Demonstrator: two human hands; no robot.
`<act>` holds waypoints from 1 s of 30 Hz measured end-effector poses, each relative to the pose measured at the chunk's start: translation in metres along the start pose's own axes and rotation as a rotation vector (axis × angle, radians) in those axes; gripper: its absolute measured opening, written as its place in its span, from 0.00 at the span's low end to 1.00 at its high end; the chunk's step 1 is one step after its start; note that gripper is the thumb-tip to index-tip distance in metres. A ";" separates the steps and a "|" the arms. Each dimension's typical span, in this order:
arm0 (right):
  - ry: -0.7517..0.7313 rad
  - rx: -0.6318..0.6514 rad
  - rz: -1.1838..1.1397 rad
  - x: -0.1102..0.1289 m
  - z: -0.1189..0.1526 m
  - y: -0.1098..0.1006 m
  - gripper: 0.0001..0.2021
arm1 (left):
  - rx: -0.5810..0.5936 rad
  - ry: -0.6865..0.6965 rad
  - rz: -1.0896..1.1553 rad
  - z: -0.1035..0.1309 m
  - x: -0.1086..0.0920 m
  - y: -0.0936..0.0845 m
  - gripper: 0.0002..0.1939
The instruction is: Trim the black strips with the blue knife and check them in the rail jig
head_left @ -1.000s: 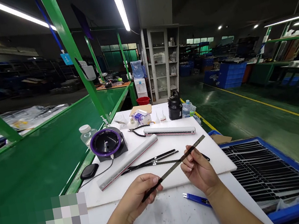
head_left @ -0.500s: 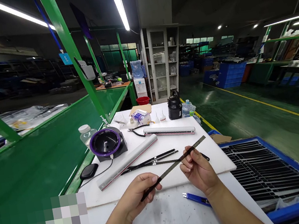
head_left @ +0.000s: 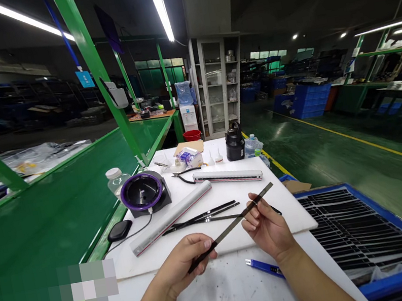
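A long thin dark strip (head_left: 229,228) slants up to the right between my hands. My left hand (head_left: 191,257) pinches its lower end between thumb and fingers. Near the upper end, my right hand (head_left: 265,224) has its fingers closed round the strip. Behind them, several black strips (head_left: 204,215) lie on the white foam board (head_left: 295,206). Two white model train cars rest there too, one (head_left: 173,216) slanting at the left, the other (head_left: 228,175) farther back. A blue pen-like tool (head_left: 263,267) lies by my right wrist.
A purple-rimmed round device (head_left: 142,191), black pliers (head_left: 185,175) and a black flask (head_left: 234,142) stand or lie farther back. A black case (head_left: 119,230) sits at the left. At the right, a blue crate (head_left: 364,185) holds many black strips.
The held strip has shifted slightly down and to the left, together with my left hand. My right hand has barely moved.
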State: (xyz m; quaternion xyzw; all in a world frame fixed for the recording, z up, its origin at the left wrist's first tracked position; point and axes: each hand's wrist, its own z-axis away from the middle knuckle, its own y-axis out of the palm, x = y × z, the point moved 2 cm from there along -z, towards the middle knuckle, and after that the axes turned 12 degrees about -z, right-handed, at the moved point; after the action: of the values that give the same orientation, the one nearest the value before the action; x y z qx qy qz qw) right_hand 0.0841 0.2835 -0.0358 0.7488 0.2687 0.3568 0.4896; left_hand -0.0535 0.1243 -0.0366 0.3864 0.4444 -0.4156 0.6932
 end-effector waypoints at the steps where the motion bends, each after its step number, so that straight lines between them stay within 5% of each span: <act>1: -0.006 -0.003 0.001 0.001 0.000 0.000 0.14 | 0.004 0.004 -0.001 0.000 0.000 -0.001 0.16; 5: -0.024 -0.008 0.024 0.003 -0.002 -0.001 0.11 | 0.039 0.018 -0.029 0.004 -0.002 -0.009 0.15; 10: 0.021 0.039 0.102 -0.005 -0.001 0.002 0.11 | 0.220 0.059 -0.138 0.013 -0.005 -0.014 0.22; 19: 0.113 0.087 0.237 -0.012 0.002 -0.001 0.17 | 0.208 0.066 -0.176 0.015 -0.004 0.025 0.23; 22: 0.020 0.036 0.267 -0.002 -0.002 -0.004 0.19 | 0.060 0.121 -0.464 0.017 -0.010 0.024 0.21; 26: -0.077 -0.071 0.322 0.001 -0.007 -0.013 0.17 | -0.209 0.377 -1.030 0.020 -0.018 0.025 0.16; 30: -0.119 -0.169 0.355 0.000 -0.009 -0.022 0.17 | -0.229 0.512 -1.196 0.020 -0.014 0.025 0.11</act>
State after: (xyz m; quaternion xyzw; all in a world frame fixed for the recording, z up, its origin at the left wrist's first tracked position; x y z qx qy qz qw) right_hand 0.0754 0.2964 -0.0535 0.7605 0.0723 0.4138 0.4952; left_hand -0.0283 0.1180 -0.0136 0.0835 0.7744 -0.5742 0.2522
